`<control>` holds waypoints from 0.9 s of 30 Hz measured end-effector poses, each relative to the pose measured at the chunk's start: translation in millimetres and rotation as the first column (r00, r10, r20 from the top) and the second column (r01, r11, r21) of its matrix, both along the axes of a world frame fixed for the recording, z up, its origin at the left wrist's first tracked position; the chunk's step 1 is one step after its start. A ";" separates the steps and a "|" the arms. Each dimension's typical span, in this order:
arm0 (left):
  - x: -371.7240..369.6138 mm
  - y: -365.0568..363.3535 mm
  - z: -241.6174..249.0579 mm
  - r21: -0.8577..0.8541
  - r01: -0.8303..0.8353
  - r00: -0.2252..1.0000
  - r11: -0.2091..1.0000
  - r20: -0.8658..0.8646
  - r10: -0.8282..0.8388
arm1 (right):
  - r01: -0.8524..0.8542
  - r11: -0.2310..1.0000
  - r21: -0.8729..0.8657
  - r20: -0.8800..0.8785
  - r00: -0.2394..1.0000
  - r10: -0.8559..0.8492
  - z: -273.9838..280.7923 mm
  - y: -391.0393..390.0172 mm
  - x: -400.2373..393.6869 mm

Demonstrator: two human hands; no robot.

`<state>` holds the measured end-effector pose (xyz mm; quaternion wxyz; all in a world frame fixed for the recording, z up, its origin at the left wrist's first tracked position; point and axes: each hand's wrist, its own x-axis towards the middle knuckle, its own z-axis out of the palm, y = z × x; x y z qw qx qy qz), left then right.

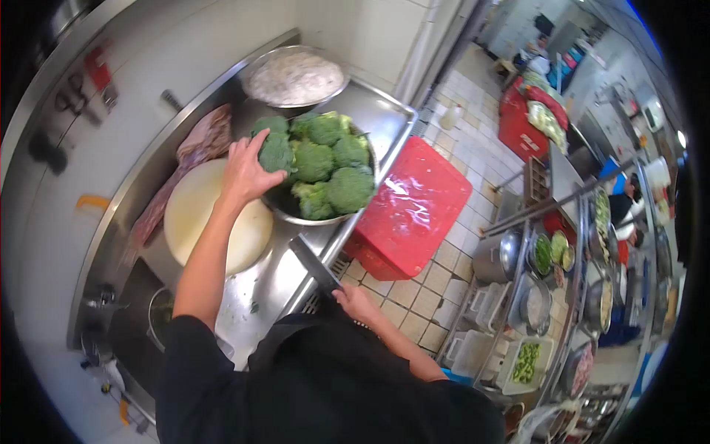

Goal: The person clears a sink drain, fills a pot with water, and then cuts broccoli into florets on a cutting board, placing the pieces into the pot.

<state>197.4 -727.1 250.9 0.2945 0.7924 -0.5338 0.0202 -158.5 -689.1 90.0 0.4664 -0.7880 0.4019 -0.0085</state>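
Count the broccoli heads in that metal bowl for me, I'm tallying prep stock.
About 7 show: one under the left hand, three along the back, two at the front right, one central in the bowl. More may lie hidden underneath.

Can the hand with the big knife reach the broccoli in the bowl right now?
Probably yes. The right hand holds the cleaver near the counter edge, apart from the broccoli in the metal bowl. Nothing lies between them, though the left hand already rests on one head.
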 end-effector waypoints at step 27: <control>-66.4 358.8 -262.6 0.392 -0.320 0.202 0.862 -0.861 0.466 | -0.469 0.862 -0.193 -0.137 0.883 0.449 14.0 111.4 115.8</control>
